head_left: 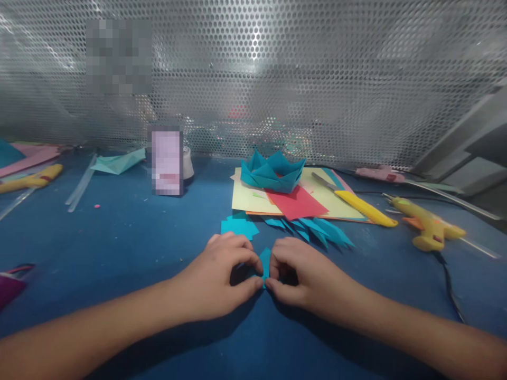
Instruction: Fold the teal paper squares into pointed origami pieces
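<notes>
Between my two hands, close above the blue tabletop, is a small piece of turquoise paper [265, 258] that comes to a point at its top. My left hand [225, 269] pinches its left side with thumb and forefinger. From the other side, the curled fingers and thumb of my right hand [297, 272] grip it too; much of the paper is hidden by them. Just beyond my left hand lie flat turquoise paper pieces [240, 227]. Several folded turquoise paper points [312, 229] are spread out past my right hand.
Behind them, a folded turquoise paper crown shape [273, 174] and a red sheet [297, 202] rest on stacked coloured paper [247, 195]. To the right are a yellow utility knife [366, 208] and a corded yellow glue gun [430, 224]. A phone [167, 163] stands back left.
</notes>
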Action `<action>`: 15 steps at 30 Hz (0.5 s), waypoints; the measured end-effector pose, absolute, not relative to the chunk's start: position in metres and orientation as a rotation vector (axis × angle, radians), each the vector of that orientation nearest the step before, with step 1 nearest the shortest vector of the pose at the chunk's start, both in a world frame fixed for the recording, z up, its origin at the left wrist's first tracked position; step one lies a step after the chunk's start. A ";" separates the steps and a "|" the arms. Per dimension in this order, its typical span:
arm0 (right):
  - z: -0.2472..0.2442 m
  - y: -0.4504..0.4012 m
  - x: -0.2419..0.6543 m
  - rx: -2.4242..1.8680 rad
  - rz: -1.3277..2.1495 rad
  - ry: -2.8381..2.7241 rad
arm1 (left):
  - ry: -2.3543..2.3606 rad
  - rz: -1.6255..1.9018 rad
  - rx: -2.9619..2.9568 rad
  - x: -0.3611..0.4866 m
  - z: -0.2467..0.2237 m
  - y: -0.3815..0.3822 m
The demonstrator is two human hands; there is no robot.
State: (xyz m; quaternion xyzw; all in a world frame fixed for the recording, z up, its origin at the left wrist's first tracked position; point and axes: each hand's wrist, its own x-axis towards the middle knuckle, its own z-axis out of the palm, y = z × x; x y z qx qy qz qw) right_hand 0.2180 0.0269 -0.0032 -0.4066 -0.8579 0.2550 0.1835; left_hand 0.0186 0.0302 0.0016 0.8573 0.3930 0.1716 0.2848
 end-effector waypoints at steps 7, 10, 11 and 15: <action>-0.003 0.028 0.219 -1.141 0.750 -2.406 | 1.070 0.449 2.296 0.019 0.000 0.031; -0.002 0.028 0.218 -1.139 0.758 -2.414 | 1.065 0.438 2.292 0.020 0.001 0.031; -0.001 0.028 0.218 -1.138 0.760 -2.417 | 1.064 0.438 2.292 0.020 0.001 0.031; -0.001 0.028 0.219 -1.151 0.770 -2.426 | 1.062 0.447 2.299 0.020 0.001 0.029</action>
